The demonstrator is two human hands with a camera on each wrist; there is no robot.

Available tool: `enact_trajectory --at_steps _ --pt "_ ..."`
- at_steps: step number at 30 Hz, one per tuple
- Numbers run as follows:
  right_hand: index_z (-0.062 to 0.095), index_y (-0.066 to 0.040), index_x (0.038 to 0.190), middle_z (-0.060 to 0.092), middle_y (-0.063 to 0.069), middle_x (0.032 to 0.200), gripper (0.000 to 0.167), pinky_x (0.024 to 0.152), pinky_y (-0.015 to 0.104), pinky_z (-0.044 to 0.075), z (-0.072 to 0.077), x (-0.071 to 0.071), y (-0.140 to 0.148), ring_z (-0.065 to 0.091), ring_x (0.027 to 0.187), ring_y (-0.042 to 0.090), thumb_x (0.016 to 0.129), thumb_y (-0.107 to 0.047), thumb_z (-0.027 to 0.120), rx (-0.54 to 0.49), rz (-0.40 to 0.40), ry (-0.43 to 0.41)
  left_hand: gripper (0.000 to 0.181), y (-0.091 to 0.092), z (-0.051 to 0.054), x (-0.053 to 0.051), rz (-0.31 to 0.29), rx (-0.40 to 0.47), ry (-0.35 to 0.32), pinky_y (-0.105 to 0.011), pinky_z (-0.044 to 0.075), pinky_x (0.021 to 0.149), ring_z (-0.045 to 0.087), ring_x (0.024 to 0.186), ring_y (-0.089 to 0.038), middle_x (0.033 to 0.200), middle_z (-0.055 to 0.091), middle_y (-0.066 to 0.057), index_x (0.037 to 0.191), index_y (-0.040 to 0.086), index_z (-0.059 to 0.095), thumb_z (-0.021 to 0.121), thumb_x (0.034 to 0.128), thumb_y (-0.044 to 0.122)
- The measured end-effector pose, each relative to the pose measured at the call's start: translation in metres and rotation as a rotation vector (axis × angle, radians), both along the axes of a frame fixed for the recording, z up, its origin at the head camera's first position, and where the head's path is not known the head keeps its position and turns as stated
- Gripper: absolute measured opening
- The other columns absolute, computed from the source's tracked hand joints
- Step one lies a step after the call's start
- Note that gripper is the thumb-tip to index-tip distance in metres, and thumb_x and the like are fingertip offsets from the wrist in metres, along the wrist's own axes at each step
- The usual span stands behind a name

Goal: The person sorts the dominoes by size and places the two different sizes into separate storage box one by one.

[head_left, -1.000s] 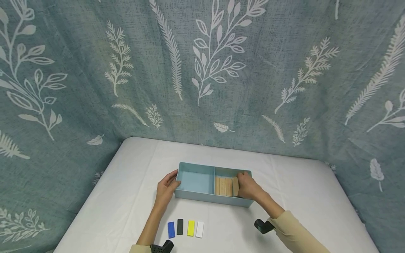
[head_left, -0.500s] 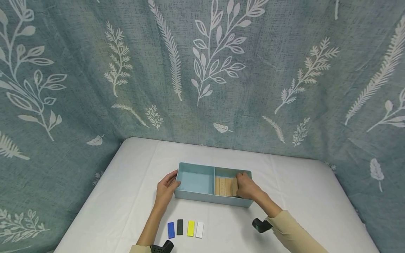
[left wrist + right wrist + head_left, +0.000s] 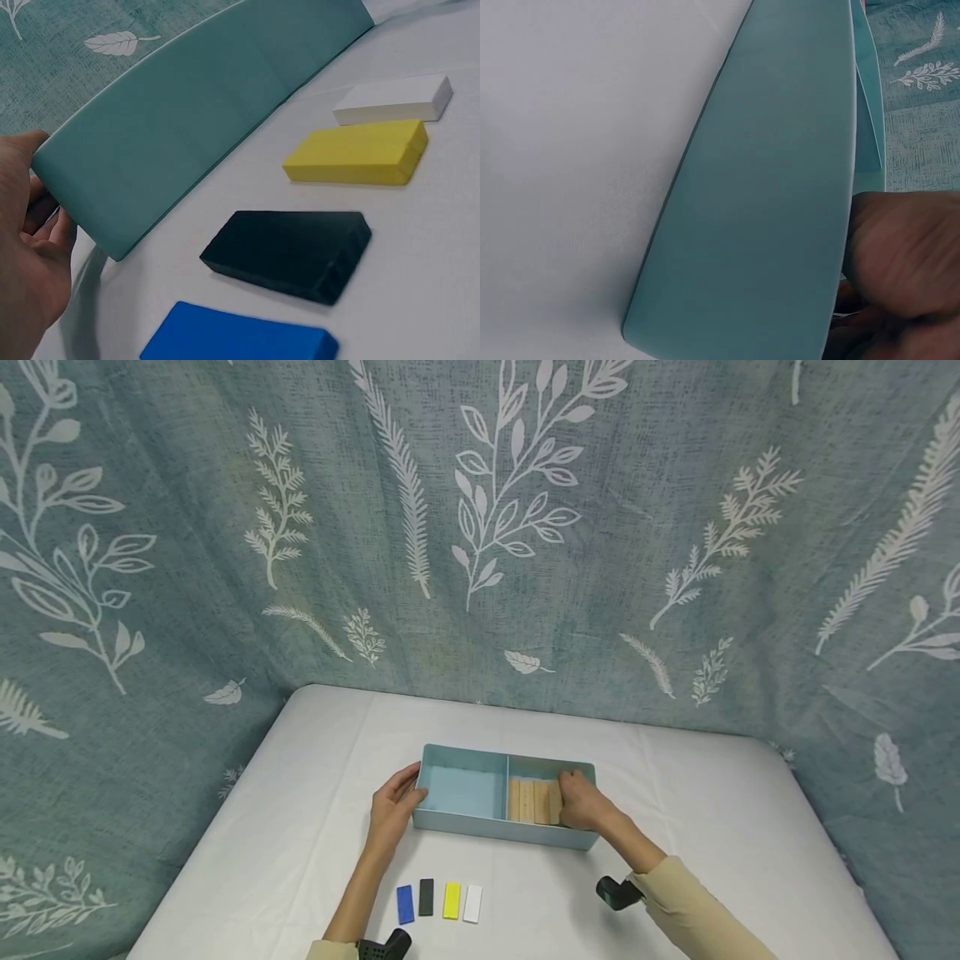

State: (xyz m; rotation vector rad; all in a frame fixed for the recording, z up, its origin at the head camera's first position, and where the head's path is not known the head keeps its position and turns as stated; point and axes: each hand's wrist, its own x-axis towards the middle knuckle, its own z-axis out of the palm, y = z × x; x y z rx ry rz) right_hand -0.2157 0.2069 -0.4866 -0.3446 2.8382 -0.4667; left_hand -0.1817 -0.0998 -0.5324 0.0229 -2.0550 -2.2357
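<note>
A pale blue two-compartment box (image 3: 487,825) sits on the white-covered table. At its left end my left hand (image 3: 390,810) grips the side wall, thumb over the rim and fingers outside. My right hand (image 3: 583,802) reaches into the right compartment and holds a wooden block (image 3: 555,802) standing at the right end of a row of wooden blocks (image 3: 527,802). The left compartment (image 3: 463,782) holds nothing visible. In the right wrist view, the front wall (image 3: 757,187) hides the blocks, and only part of the blurred right hand (image 3: 907,255) shows.
In front of the box lie a blue block (image 3: 405,904), a black block (image 3: 426,897), a yellow block (image 3: 451,901) and a white block (image 3: 472,903), side by side. A leaf-patterned curtain (image 3: 585,568) hangs behind the table (image 3: 697,827).
My right hand has shifted slightly left with the end block, which now stands closer to the row. The left hand, the box and the coloured blocks stay put.
</note>
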Motion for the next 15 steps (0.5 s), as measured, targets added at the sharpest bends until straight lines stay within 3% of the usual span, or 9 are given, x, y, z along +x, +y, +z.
enact_trajectory --at_steps 11,15 --pt "0.045 0.019 0.13 0.055 0.031 0.116 0.06 0.092 0.049 0.054 -0.005 0.0 -0.001 0.059 0.104 0.037 0.075 0.011 0.067 0.026 0.011 -0.022 0.047 0.0 -0.002 0.0 0.0 0.0 -0.005 -0.024 0.04 0.107 0.043 0.136 -0.035 0.142 0.05 -0.023 0.135 -0.009 0.052 0.061 0.0889 -0.005" --pt "0.045 0.018 0.131 0.054 0.03 0.116 0.06 0.091 0.047 0.055 -0.004 0.0 -0.002 0.059 0.101 0.033 0.076 0.008 0.068 0.035 0.009 -0.029 0.048 0.0 -0.017 -0.008 0.01 0.006 0.0 -0.024 0.04 0.107 0.043 0.137 -0.035 0.143 0.05 -0.022 0.136 -0.007 0.053 0.062 0.0889 -0.005"
